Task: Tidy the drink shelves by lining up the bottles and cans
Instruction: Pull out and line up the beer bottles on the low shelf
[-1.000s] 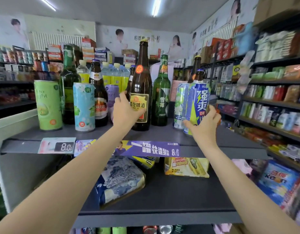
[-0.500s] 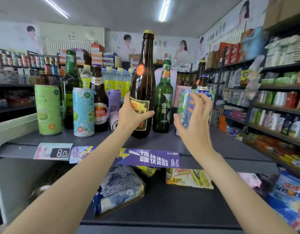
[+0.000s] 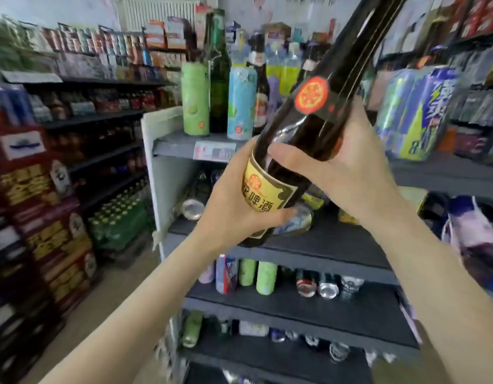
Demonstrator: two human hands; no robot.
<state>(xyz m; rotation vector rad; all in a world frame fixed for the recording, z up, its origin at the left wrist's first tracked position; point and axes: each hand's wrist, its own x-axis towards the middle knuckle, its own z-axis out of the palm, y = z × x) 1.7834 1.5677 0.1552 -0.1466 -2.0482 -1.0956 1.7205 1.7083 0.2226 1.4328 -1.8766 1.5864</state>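
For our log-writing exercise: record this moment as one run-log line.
phase: bottle lifted off shelf | left hand: grips brown beer bottle at label | right hand: grips its shoulder | bottle: tilted, neck up-right | top shelf: cans standing

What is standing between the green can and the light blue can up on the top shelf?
A dark green glass bottle stands between the green can and the light blue can, a little behind them, in the head view.

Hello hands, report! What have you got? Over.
Left hand grips tall dark-brown glass beer bottle at its yellow label. Right hand grips its shoulder. Bottle tilted, off the shelf. Nothing blocking.
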